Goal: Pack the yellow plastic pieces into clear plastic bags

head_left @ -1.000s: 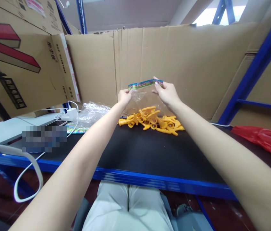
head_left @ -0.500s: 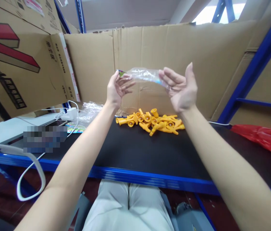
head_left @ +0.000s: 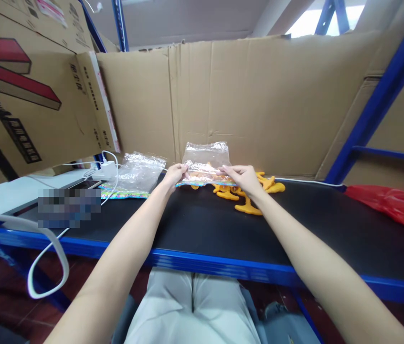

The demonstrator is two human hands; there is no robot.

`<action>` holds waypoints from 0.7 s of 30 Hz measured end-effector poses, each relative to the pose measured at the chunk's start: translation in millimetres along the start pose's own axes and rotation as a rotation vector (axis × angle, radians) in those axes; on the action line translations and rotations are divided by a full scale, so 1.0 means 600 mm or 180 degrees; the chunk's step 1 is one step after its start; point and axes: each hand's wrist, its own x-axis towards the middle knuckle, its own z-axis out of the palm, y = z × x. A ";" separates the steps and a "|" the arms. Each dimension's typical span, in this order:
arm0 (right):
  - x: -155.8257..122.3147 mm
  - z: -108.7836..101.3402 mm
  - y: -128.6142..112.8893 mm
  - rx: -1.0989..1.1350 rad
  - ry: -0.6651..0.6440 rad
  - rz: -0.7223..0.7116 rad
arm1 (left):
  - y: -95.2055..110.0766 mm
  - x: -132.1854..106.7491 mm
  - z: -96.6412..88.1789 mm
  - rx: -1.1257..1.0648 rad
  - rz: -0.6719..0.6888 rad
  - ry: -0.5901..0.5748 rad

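A: Where are the hands?
B: Apart from each other, both clamped on one clear plastic bag. The left hand pinches its left edge, the right hand its right edge, so it lies stretched between them.
A: And where is that bag?
B: Over the far part of the desk, in front of the cardboard panel. Its colourful printed strip is on the near side, and the clear part reaches up and away.
A: What's around it?
B: Yellow plastic pieces lie behind and to the right of the bag. Some show through the film; others are partly hidden by the right hand and forearm, so I can't tell how many there are.
A: Anything on the left?
B: More clear plastic packaging, also with a printed edge, lies flat left of the left hand. Just beyond its left end is a white power adapter.
A: And the far right?
B: A crumpled red plastic bag, well apart from the yellow pieces.
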 end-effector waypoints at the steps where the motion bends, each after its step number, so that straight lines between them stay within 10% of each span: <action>1: -0.001 0.001 0.000 0.0113 0.0001 0.0051 | 0.000 0.000 0.000 0.0029 0.0192 0.0103; 5: 0.004 -0.003 0.003 0.0900 0.0183 0.0377 | 0.006 -0.006 0.006 0.0219 0.0768 0.0382; 12: 0.008 -0.025 0.008 0.1371 -0.0187 0.1414 | 0.015 -0.032 0.026 0.0103 0.1162 -0.0262; 21: 0.008 -0.013 0.004 0.1526 0.0710 0.1443 | 0.020 -0.033 0.026 -0.0199 0.0398 -0.0092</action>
